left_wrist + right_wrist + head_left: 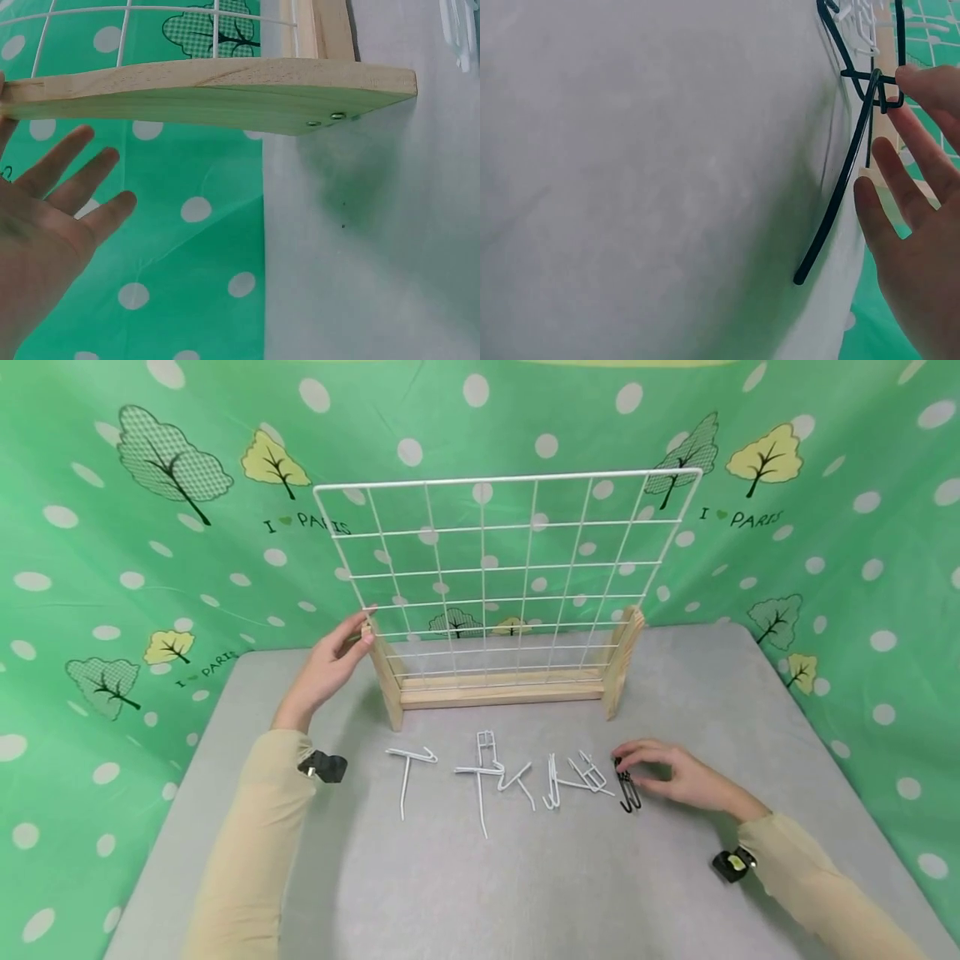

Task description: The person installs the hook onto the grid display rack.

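Observation:
A white wire grid stands leaning back in a wooden base. My left hand pinches the top of its left wooden upright between thumb and forefinger. In the left wrist view, the other fingers are spread beside that wooden upright. At the right, thumb and forefinger of my right hand pinch a black wire hook, its long prong slanting down in the right wrist view. The remaining right fingers are extended beside it. Several white wire hooks lie in a row before the grid rack.
The grey tabletop carries everything. Behind and around it hangs a green polka-dot cloth with printed trees. The base's wooden crossbar and right upright stand behind the hooks.

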Motion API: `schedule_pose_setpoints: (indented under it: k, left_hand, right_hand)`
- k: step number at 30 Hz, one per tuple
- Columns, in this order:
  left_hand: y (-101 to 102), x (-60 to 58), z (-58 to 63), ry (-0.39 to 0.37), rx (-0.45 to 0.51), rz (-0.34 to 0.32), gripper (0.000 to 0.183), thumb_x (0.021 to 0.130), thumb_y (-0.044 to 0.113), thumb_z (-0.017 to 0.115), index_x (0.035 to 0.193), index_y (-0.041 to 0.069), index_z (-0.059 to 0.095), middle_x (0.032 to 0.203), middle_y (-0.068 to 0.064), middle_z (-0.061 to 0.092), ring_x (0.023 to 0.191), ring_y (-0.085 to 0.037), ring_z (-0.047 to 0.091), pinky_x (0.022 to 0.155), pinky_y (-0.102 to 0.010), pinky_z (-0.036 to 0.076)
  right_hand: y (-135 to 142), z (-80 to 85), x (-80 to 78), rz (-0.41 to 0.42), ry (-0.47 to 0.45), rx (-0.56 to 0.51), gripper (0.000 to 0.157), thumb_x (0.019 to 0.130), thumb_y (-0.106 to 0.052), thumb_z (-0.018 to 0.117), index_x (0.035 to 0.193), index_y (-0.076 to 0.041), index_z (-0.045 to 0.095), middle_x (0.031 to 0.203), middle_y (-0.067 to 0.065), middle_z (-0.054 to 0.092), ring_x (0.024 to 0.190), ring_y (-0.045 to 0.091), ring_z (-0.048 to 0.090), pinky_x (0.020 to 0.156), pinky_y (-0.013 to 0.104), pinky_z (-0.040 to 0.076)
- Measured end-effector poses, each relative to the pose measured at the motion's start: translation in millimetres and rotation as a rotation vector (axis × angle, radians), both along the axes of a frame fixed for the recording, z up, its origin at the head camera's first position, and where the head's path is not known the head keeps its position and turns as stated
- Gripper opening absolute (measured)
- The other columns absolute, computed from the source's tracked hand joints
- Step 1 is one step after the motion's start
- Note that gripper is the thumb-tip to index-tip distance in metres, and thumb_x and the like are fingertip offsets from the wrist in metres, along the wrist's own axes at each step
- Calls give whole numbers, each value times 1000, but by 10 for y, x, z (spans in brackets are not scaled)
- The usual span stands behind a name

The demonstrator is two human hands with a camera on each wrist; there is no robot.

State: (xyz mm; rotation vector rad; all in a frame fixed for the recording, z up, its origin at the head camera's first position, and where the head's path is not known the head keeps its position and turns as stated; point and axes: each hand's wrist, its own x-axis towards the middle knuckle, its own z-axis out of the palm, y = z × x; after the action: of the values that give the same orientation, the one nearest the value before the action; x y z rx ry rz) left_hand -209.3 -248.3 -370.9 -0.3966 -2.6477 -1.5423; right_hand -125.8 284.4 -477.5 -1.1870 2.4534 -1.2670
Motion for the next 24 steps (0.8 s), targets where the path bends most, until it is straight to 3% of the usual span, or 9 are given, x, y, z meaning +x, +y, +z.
schedule_pose_setpoints:
  k: [6,10,15,20,24]
  left_hand:
    - [9,3,-29,-22,72,-2,49,102,27,51,149,20,40,142,-20,44,129,-35,43,107,-49,37]
    - [11,1,-39,-40,116,-18,48,102,26,51,149,19,40,141,-21,46,130,-34,43,105,-45,40]
    - [11,2,-43,-54,164,-37,48,102,25,50,149,17,40,141,-24,45,130,-36,43,103,-39,43]
    - [15,4,-59,-65,175,-29,48,102,28,50,148,19,40,142,-23,44,130,-35,43,103,-43,43]
    - [26,9,-59,-66,182,-30,48,102,27,50,148,18,40,141,-24,44,130,-35,43,102,-43,44]
  right_hand:
    - [13,-39,37,-30,-33,23,32,84,10,67,112,-6,68,125,15,59,120,23,51,100,10,32]
    - [4,-54,32,-49,-39,29,30,85,9,67,110,-8,69,124,15,59,119,25,51,100,10,32]
    - [-17,-50,18,-64,-72,-19,23,86,6,68,103,-9,69,117,14,63,111,26,55,97,12,37]
    - [-14,-64,4,-61,-88,-60,19,87,6,67,101,-7,69,105,12,67,100,24,60,91,18,45]
    - [21,-94,8,-113,-107,-32,17,90,2,66,100,-10,69,101,3,69,96,18,62,89,20,47]
